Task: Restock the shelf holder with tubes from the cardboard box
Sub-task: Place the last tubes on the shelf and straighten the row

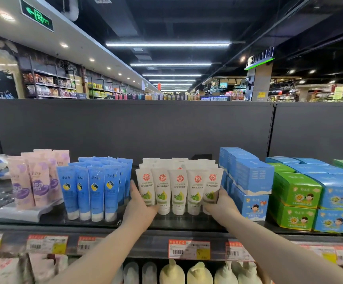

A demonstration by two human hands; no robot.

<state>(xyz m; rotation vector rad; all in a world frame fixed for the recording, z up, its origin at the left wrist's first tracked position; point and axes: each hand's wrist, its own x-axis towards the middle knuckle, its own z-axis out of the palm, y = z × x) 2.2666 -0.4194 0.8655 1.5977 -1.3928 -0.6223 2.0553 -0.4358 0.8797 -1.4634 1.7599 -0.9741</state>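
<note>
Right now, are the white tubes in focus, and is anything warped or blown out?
Head view: white tubes, left hand and right hand look sharp; the wide lens bows the shelf edge; ceiling lights glare; bottom price tags are soft.

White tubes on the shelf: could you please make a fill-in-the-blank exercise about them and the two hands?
The left hand holds the ___ end of the white tubes.
The right hand holds the ___ end.
The front row has ___ white tubes.
Missing words: left, right, five.
</note>
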